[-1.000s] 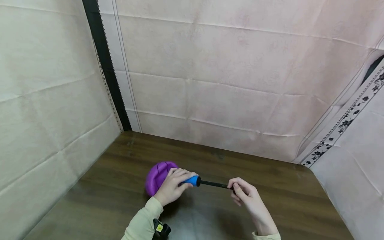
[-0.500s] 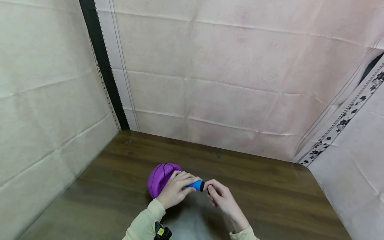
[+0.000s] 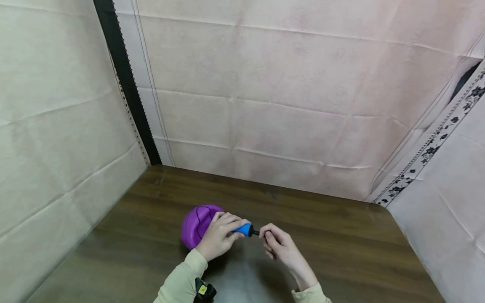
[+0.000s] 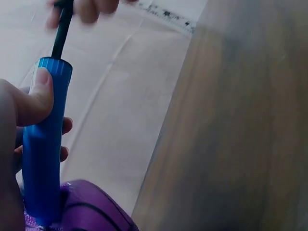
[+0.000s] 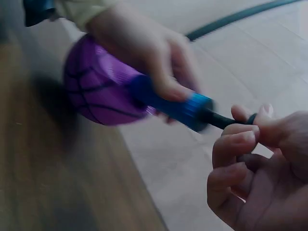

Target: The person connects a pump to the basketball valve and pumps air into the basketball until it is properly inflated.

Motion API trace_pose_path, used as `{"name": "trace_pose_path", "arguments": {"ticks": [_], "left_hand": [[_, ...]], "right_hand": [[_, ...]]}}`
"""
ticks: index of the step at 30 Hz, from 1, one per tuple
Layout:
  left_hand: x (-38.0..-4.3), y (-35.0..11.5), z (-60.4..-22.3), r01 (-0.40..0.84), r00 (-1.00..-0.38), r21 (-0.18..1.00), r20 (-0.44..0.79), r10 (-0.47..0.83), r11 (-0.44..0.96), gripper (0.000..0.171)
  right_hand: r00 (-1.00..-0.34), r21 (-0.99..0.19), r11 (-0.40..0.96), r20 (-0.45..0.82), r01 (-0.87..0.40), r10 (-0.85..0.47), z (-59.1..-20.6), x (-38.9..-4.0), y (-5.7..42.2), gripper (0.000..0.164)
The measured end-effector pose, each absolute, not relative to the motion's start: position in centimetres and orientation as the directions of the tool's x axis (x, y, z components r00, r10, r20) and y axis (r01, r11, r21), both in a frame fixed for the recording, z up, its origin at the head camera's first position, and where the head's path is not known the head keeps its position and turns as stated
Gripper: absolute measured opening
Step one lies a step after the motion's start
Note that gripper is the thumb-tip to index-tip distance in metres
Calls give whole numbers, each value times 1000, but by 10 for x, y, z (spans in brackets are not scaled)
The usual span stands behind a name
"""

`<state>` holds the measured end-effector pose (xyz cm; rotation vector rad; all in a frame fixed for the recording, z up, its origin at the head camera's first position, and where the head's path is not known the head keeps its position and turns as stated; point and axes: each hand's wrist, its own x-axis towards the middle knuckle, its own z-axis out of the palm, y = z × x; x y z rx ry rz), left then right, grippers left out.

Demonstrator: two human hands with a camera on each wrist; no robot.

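A blue hand pump lies along my left hand, whose fingers and thumb wrap its barrel. Its lower end meets a purple ball with black lines, which looks dented and partly deflated. From the pump's other end comes a black rod, and my right hand pinches its end between thumb and fingers. A short stretch of rod shows between the barrel and the right hand. In the left wrist view the ball sits just under the pump's tip, where the exact joint is hidden.
A brown wooden table lies beneath the hands. Pale cloth walls stand on its left, back and right, with a dark strip at the left corner. A black wrist device is on the left sleeve.
My right hand pushed the rod left into the barrel, then drew it slightly back out. The left hand keeps its grip on the pump; the ball shifts only a little.
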<state>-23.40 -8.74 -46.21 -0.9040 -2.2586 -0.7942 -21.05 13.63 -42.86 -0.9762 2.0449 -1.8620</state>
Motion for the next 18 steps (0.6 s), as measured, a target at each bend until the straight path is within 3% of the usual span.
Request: {"name": "trace_pose_path", "arguments": {"ticks": [7,14,18], "left_hand": [[-231,-83,-463,764,-571,271,706,419,585,33],[-235,-91,-463,703,-630,331,701,334,629,35],[-233,-84,-458,712,-623,304,689,371,633,34]], "right_hand": [[-831,-962,81,180,-260,-526,-430,-209,136,24],[-848,-969,-75,243,-236,-470,-409,-203,171,22],[-851,-973,-49,223,-227,-475,-415,-205,156,25]]}}
